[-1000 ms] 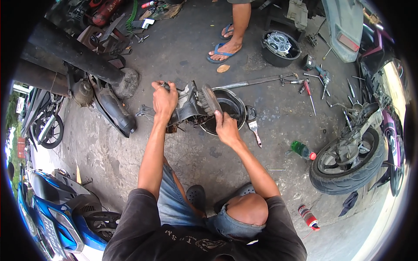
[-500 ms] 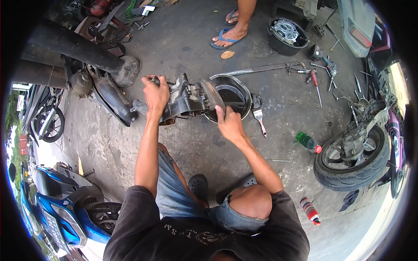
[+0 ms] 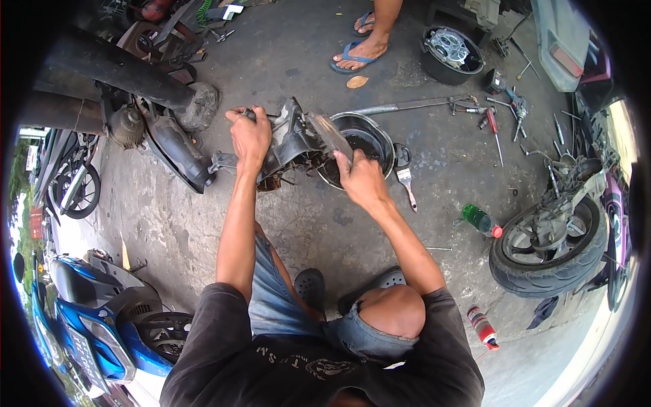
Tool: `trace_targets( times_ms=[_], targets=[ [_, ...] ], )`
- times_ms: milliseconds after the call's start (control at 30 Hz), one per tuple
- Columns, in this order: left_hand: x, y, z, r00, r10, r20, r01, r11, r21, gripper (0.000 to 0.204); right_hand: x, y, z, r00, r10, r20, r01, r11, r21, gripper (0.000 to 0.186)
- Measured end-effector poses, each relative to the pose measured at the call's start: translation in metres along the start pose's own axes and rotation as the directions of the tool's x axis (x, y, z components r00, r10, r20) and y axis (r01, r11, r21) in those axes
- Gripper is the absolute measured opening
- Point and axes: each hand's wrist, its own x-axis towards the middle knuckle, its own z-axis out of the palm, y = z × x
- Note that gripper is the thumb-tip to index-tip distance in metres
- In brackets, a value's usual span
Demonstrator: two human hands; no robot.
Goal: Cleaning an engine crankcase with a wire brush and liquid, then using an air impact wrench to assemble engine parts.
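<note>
My left hand [image 3: 249,139] is closed on the upper left part of a grey metal engine casing [image 3: 288,146], holding it tilted above the floor. In my closed right hand [image 3: 363,178] is a flat, long grey-brown tool [image 3: 329,134], smeared by motion, its far end against or close to the casing's right side; its exact kind cannot be made out. Just behind that hand stands a round metal basin [image 3: 389,144] with dark liquid in it. A paintbrush [image 3: 405,182] lies on the floor right of the basin.
A long metal bar [image 3: 407,106] lies beyond the basin. Screwdriver [image 3: 495,129], power drill [image 3: 517,105], green bottle [image 3: 477,218], spray can [image 3: 483,329] and a wheel [image 3: 546,251] are at right. A black tub [image 3: 444,73] holds metal parts near a person's sandalled foot [image 3: 359,55]. A blue motorcycle [image 3: 102,329] stands left.
The casing has tilted, its top coming toward the left. My left hand has shifted slightly right, and my right hand has moved a little down and right with the tool.
</note>
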Motion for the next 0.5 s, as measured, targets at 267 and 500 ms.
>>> trace_targets(
  times_ms=[267, 500],
  targets=[
    [0.003, 0.006, 0.003, 1.000, -0.006, -0.008, 0.006, 0.999, 0.037, 0.046, 0.018, 0.007, 0.001, 1.000, 0.008, -0.028, -0.007, 1.000, 0.010, 0.060],
    [0.012, 0.008, 0.011, 0.999, -0.052, 0.014, 0.051, 0.997, 0.061, 0.046, 0.035, -0.003, -0.014, 0.997, 0.057, 0.048, -0.058, 0.998, 0.026, 0.066]
  ],
)
